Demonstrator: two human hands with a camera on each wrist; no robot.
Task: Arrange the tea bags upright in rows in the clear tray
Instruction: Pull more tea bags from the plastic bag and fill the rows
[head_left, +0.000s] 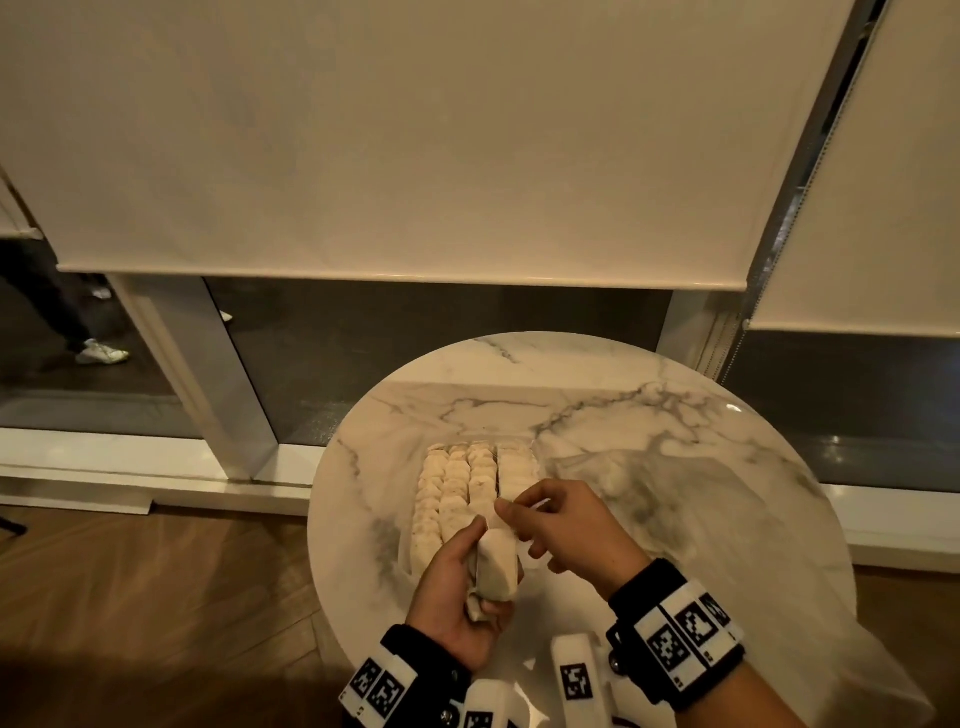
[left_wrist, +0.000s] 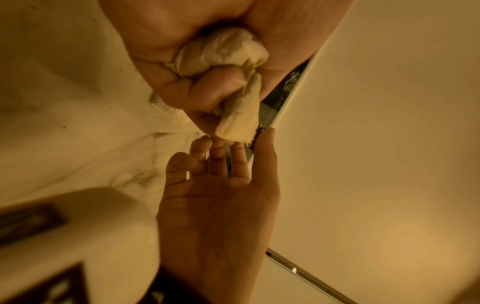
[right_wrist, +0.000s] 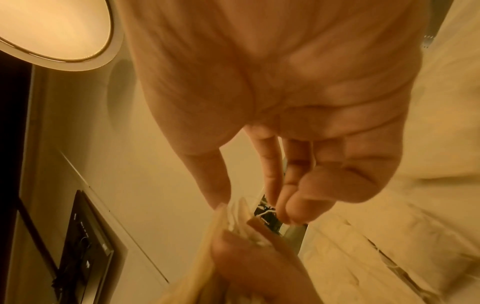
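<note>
Marble table | left hand grips tea bags | right hand pinches topmost bag

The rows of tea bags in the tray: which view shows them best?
The head view. It looks down on the rows of tea bags standing in the clear tray on the table. Neither wrist view shows the rows clearly; each shows mostly the hands and the tea bags gripped in the left hand.

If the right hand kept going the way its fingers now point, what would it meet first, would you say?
Most likely the bunch of tea bags gripped in the left hand; the right hand fingertips already seem almost on its top edge.
</note>
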